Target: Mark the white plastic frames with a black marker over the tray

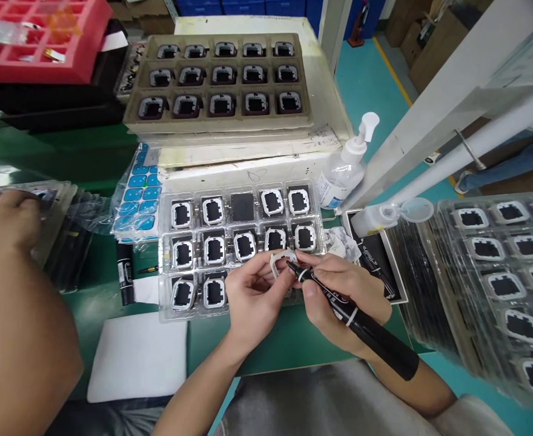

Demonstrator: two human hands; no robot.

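Note:
Over the front edge of a clear plastic tray (163, 303), my left hand (256, 297) pinches a small white frame (275, 261) between thumb and fingers. My right hand (346, 293) is closed around a black marker (366, 330), its tip at the frame and its thick end pointing down to the right. Fingers of my right hand also reach the frame's right side. Rows of similar white frames (244, 245) with dark centres sit in the tray's pockets. One pocket in the back row shows only a dark square (242, 207).
Another person's arm (16, 327) reaches in from the left. Behind stands a beige tray (218, 124) of parts. A pump bottle (343, 175) and a small bottle (370, 219) stand right of the tray. Stacked trays (470, 290) rise far right; a white cloth (138, 357) lies front left.

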